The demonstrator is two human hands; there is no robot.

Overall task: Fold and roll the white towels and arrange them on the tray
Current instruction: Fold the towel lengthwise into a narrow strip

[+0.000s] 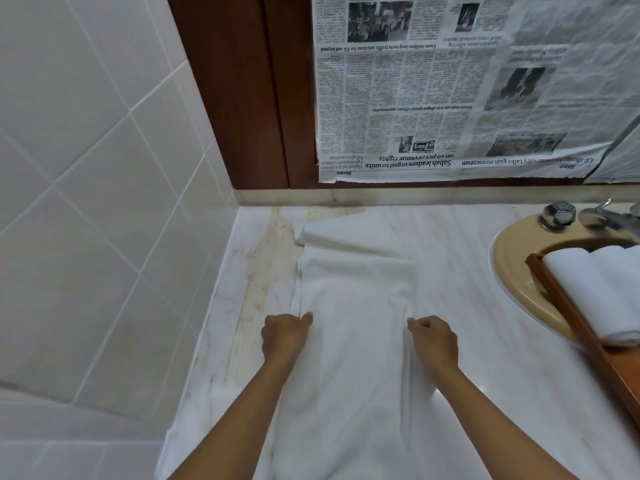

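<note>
**Soft towel flat on the desk, both hands at its long edges**

The white towel (356, 306) lies stretched out as a long strip on the marble desk (457, 258), running away from the person, with its far end turned over into a slanted flap. The left hand (285, 336) is at the towel's left edge and the right hand (434, 341) at its right edge, level with each other. On both, the fingers (306, 320) are curled and seem to pinch the cloth at the border.

The towel looks light, thick and limp. It will likely sag and wrinkle wherever it is not supported, and it should slide easily on the smooth stone. Holding it at both edges together, as here, seems the best way to keep a fold straight. For rolling, a grip across the whole near end would probably keep the roll even.

To the right, a wooden tray (569, 315) sits partly over the beige sink (512, 271). It holds rolled towels (595, 289) lying side by side and touching. The rest of the tray runs out of view.
</note>
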